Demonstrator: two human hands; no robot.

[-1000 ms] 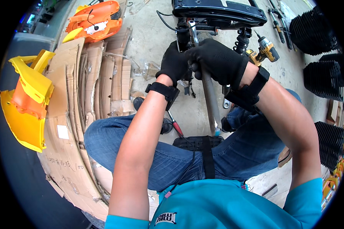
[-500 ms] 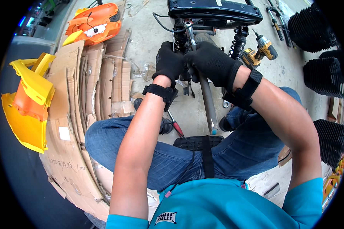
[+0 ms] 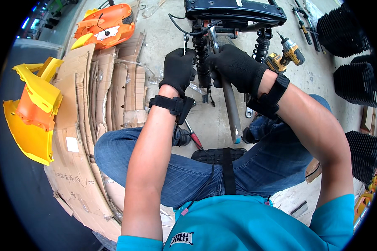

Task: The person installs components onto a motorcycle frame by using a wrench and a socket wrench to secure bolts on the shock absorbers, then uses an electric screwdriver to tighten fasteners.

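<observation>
Both my hands wear black gloves. My left hand (image 3: 178,70) is closed around a slim silver wrench (image 3: 186,41), whose end sticks up past the fingers; the rest is hidden in the glove. It is left of the near-left coil shock absorber (image 3: 202,62), which hangs from the black vehicle frame (image 3: 238,17). Right of that shock, my right hand (image 3: 238,69) grips a long grey metal tube (image 3: 230,108) that slants down toward me. A silver wrench (image 3: 213,38) rises above this hand toward the frame; where it meets the tube is hidden.
A second shock absorber (image 3: 262,45) and a yellow-black cordless drill (image 3: 287,54) are to the right. Flattened cardboard (image 3: 77,108) lies left, with yellow-orange body panels (image 3: 35,108). A red-handled tool (image 3: 195,140) lies between my legs. Black finned parts (image 3: 354,85) stand far right.
My left hand has moved left with its wrench, away from the shock absorber, uncovering more of the coil. My right hand has shifted slightly right, still on the tube.
</observation>
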